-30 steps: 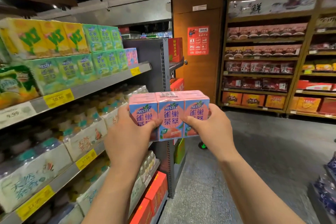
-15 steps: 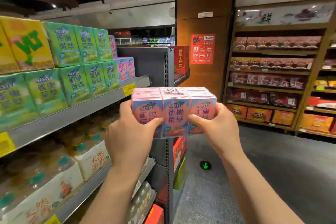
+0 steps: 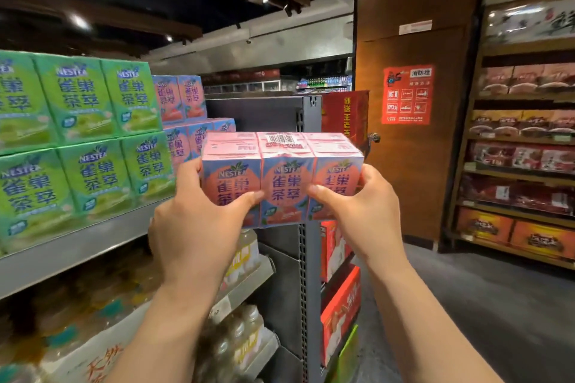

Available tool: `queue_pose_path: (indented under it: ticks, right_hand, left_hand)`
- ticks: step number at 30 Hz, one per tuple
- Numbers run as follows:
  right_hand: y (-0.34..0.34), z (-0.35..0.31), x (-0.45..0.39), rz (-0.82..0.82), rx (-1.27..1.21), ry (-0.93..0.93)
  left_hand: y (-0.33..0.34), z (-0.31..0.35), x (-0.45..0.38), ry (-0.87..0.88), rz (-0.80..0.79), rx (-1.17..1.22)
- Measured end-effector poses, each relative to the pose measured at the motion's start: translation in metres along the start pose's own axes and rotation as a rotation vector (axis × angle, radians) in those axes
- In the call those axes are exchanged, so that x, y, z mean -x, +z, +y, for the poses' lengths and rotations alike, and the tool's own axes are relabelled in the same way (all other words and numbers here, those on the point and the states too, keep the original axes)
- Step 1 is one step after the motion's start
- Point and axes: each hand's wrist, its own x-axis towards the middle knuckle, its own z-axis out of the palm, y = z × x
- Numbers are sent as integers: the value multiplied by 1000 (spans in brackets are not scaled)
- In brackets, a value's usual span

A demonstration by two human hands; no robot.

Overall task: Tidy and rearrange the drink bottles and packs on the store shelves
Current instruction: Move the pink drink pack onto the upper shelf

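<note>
I hold a pink shrink-wrapped pack of Nestea cartons (image 3: 281,162) in the air at the right end of the upper shelf (image 3: 77,246). My left hand (image 3: 199,227) grips its left end, thumb across the front. My right hand (image 3: 361,211) grips its right end the same way. On the shelf behind the pack stand matching pink packs (image 3: 182,121), stacked two high, with green Nestea packs (image 3: 93,140) stacked to their left.
Below the upper shelf stand cases of bottled drinks (image 3: 242,258). A dark metal shelf end panel (image 3: 308,258) rises just behind the held pack, with red boxes (image 3: 339,305) to its right. Open aisle floor (image 3: 466,305) lies to the right, with wooden shelves (image 3: 529,165) beyond.
The view has moved closer to the shelf end and risen. The pink pack, held in both hands, has come up to the level of the upper shelf's pink packs.
</note>
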Motion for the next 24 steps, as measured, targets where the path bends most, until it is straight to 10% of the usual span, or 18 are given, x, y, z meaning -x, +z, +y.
queue_pose_path:
  ticks: [24]
  right_hand:
    - [61,20,-147,-176,-281,-179]
  left_hand:
    - [65,32,-76,2,401,-197]
